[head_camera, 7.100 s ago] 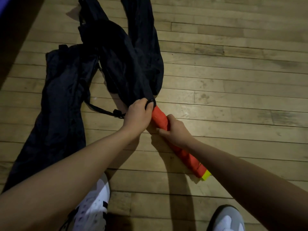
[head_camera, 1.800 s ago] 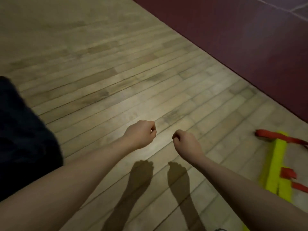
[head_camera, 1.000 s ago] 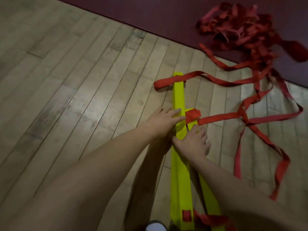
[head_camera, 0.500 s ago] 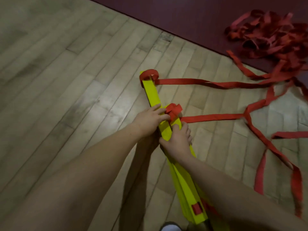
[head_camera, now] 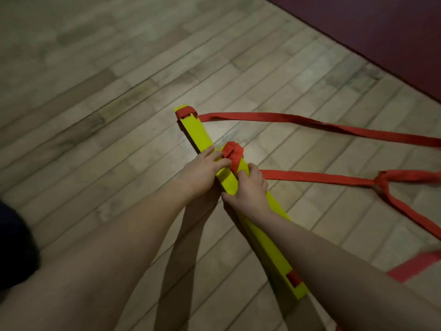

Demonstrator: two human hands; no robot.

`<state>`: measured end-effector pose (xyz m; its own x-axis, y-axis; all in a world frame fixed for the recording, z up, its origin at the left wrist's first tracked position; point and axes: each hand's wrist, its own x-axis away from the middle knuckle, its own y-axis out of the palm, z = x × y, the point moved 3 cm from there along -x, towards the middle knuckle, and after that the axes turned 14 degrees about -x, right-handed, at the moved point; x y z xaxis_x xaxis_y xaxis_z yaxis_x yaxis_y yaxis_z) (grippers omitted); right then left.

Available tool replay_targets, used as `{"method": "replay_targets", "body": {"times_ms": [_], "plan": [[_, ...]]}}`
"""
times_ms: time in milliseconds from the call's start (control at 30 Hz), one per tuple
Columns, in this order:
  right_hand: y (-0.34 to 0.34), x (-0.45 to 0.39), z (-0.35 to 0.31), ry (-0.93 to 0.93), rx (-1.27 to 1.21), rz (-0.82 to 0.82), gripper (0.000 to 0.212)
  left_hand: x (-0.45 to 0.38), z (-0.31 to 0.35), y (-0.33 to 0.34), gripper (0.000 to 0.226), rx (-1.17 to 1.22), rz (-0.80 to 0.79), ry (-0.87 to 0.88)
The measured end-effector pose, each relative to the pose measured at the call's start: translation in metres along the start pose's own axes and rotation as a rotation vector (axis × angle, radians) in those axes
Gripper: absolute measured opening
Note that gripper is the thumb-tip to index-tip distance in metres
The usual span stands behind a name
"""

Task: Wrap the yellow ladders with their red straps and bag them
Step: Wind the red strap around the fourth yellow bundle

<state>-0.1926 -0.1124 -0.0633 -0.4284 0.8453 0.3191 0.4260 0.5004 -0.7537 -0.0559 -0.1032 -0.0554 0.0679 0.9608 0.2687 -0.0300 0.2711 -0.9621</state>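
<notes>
Since half a second ago the yellow ladder bundle (head_camera: 238, 199) has swung further left on the wooden floor (head_camera: 95, 115). Left hand (head_camera: 202, 172) and right hand (head_camera: 248, 189) grip it beside the bunched red strap (head_camera: 232, 154).

Stacked yellow ladder slats (head_camera: 201, 137) lie diagonally, red straps (head_camera: 317, 176) trailing right.

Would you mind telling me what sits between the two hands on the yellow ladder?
In the head view, a bunched red strap wraps the yellow ladder between the left hand and right hand.
</notes>
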Motion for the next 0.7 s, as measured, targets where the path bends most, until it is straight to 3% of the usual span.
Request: {"method": "replay_targets", "body": {"times_ms": [133, 400, 467, 567, 700], "plan": [[0.014, 0.01, -0.027, -0.176, 0.226, 0.029, 0.066, 0.023, -0.02, 0.009, 0.058, -0.006, -0.004, -0.03], [0.025, 0.022, -0.042, -0.123, 0.357, -0.029, 0.058, 0.054, -0.029, 0.004, 0.067, -0.109, -0.055, -0.025], [0.026, 0.028, -0.049, -0.109, 0.283, -0.043, 0.056, 0.066, -0.033, 0.001, 0.067, -0.111, -0.023, -0.053], [0.034, 0.04, -0.065, -0.05, -0.042, -0.121, 0.048, 0.094, -0.044, -0.005, 0.065, -0.111, -0.022, -0.099], [0.048, 0.055, -0.093, -0.134, -0.185, -0.195, 0.05, 0.134, -0.06, -0.017, 0.064, -0.216, -0.016, -0.113]]}}
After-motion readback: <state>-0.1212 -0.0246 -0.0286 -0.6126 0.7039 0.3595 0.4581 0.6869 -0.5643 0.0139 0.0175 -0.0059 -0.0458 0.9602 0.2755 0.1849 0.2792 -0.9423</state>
